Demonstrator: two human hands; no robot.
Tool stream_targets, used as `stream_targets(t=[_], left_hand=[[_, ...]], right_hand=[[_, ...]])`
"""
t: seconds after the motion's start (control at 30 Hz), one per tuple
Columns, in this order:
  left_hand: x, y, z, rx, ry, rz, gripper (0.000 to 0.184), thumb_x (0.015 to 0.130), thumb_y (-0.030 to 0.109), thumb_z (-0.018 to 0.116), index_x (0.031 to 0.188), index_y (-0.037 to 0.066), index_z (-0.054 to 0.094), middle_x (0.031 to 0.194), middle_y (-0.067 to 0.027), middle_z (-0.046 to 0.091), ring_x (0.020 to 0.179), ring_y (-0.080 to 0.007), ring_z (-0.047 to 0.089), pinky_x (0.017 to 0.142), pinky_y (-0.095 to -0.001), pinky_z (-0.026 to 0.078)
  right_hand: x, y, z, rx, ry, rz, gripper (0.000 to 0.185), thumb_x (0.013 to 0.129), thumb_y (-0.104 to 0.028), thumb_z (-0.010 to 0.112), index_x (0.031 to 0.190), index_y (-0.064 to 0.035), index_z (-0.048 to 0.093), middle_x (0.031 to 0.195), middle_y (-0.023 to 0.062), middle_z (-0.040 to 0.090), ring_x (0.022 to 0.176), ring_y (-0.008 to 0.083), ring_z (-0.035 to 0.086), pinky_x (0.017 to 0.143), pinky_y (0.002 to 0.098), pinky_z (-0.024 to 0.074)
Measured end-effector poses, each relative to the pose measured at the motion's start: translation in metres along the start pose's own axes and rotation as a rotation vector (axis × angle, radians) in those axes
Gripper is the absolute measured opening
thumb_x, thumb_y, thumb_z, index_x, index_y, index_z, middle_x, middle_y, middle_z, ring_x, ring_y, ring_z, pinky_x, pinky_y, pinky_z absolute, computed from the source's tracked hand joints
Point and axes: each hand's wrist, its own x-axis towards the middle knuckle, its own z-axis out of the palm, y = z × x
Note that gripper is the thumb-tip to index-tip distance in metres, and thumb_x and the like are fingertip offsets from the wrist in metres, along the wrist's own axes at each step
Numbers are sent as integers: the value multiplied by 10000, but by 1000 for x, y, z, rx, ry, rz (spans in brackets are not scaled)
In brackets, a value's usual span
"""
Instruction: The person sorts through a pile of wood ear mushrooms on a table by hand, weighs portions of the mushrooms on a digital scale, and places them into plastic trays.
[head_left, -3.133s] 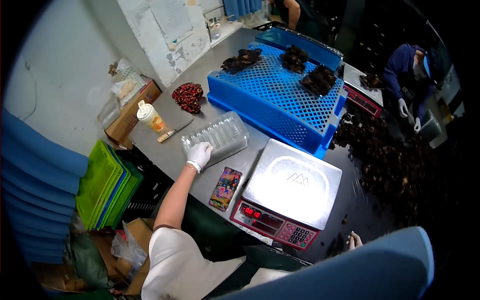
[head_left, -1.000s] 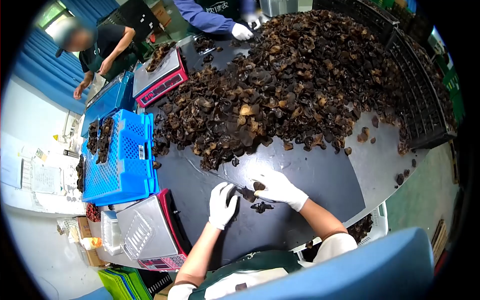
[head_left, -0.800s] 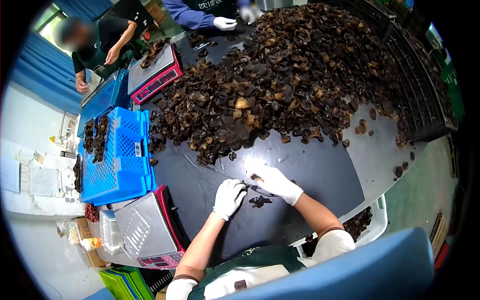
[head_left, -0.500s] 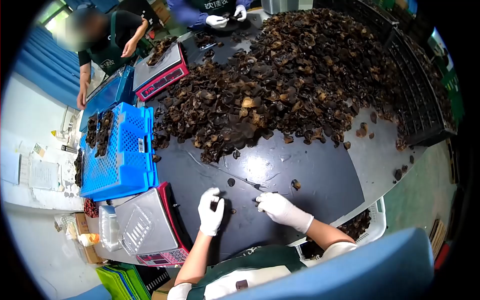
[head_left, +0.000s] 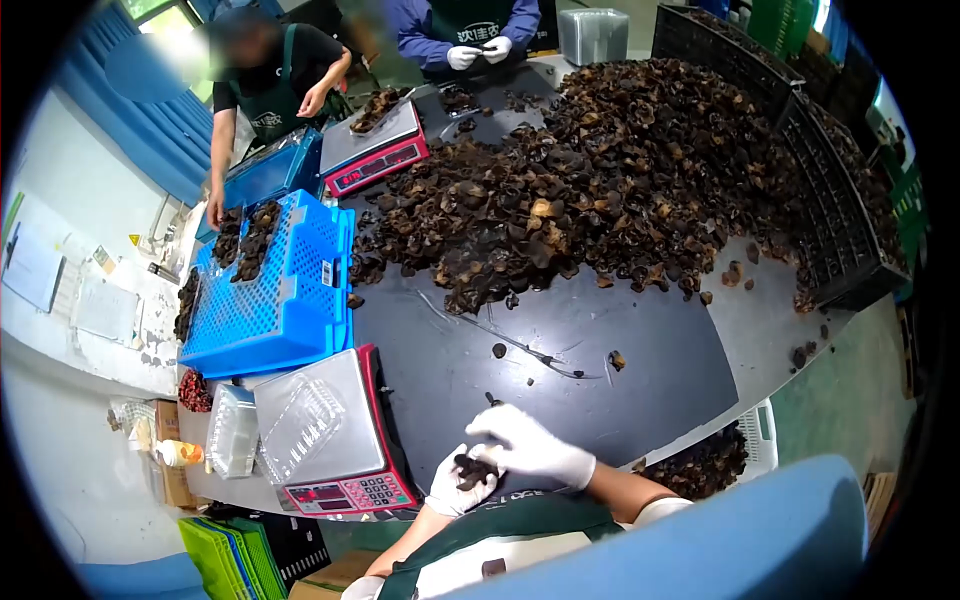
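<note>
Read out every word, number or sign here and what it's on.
"沈佳农": purple-sleeved co-worker's green apron.
Yellow triangle on the wall: symbol too small.
Too small or blurred: near scale's display and keys, far scale's display, blue crate's label, wall papers, other aprons' lettering.

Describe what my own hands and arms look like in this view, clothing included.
Your left hand and right hand wear plain white, close-fitting gloves that end around the wrists; I can make out no markings on them. The forearms are uncovered beyond the gloves, up to short white sleeves, only partly in view.
</note>
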Motion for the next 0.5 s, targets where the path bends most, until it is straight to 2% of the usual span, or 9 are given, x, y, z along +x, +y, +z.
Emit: stream_targets(t=[0.13,0.2,0.23,0.33,0.37,0.4,0.43,0.47,0.5], left_hand=[[-37,-2,11,-124,-45,-24,355,955,350,551,903,12,645,1246,-175,573,1108,-349,547,694,-363,558],[-45,6,-5,-91,-24,4,351,952,353,571,871,17,634,1213,-168,583,1039,-319,561,620,-319,546],[-51,7,-6,-54,31,39,350,954,349,576,849,19,629,1188,-158,592,975,-282,565,553,-277,514],[-68,15,-11,-39,-22,-7,316,965,343,574,924,35,633,1119,-133,610,900,-232,559,494,-218,434],[-74,20,-17,-42,-75,-4,314,973,343,565,1069,53,640,1158,-128,610,887,-213,554,494,-203,423],[-82,23,-16,-32,-48,25,350,985,337,546,1207,75,612,1201,-120,607,885,-202,551,499,-202,427],[-89,25,-11,-38,-59,43,372,989,341,540,1250,81,592,1210,-117,609,886,-202,554,500,-204,429],[-95,27,-4,-45,-65,57,398,992,345,534,1294,88,573,1220,-113,610,887,-202,556,501,-205,431],[-101,27,3,-84,-92,62,381,996,369,523,1232,77,589,1196,-114,615,899,-204,558,501,-208,437]], right_hand=[[41,81,-4,-291,195,154,304,808,-106,625,1107,-52,641,1084,117,635,997,313,572,893,397,472],[55,116,8,-605,348,-16,263,803,-77,616,1062,-45,653,1028,105,648,977,312,573,878,394,476],[60,133,11,-695,291,-42,207,803,-49,609,1001,-43,672,1013,96,659,1002,308,573,890,395,472],[67,142,28,-320,339,151,155,821,-19,597,951,-27,680,966,132,676,933,315,623,853,401,498],[69,119,38,-155,390,140,154,829,-35,597,962,-18,673,925,153,678,870,325,649,809,397,517],[68,77,47,-130,328,124,160,828,-53,602,966,-21,677,952,159,686,888,328,665,813,381,528],[66,40,62,-80,257,35,164,835,-66,609,976,-30,686,958,161,692,901,327,672,830,376,532],[61,9,76,7,85,79,207,846,-108,631,1037,-48,685,1018,143,688,974,323,649,879,387,516],[53,-9,93,15,-23,-17,237,846,-131,634,1062,-43,679,1037,147,684,983,328,638,894,410,504]])
